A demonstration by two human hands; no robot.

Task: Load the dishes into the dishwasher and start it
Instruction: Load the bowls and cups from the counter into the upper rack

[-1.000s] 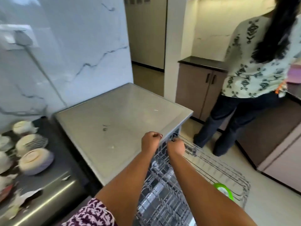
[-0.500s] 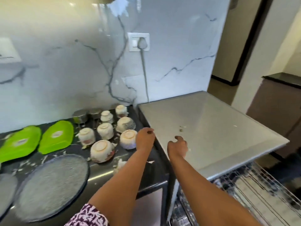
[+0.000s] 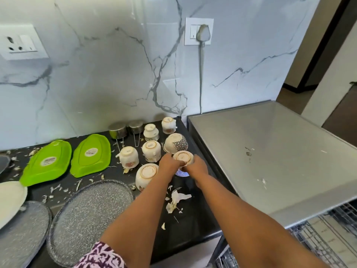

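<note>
An upturned white bowl (image 3: pixel 183 157) stands on the dark counter (image 3: pixel 193 213) near the dishwasher. My left hand (image 3: pixel 167 165) and my right hand (image 3: pixel 197 168) grip it together from either side, fingers curled on its wall. Several more upturned white cups and bowls (image 3: pixel 151 150) stand around it, one large bowl (image 3: pixel 146 176) right beside my left wrist. The dishwasher's steel top (image 3: pixel 270 157) lies to the right, with its pulled-out wire rack (image 3: pixel 328 238) showing at the lower right.
Two green plates (image 3: pixel 90 155) lie upside down at left, two grey speckled plates (image 3: pixel 90 211) and a white plate (image 3: pixel 9 200) nearer the front. Two steel cups (image 3: pixel 117 130) stand by the marble wall. Scraps litter the counter. A cable (image 3: pixel 201 78) hangs from a wall socket.
My view swung left from the rack to the counter. Both hands left the rack, crossed the dishwasher's corner and took hold of the upturned bowl.
</note>
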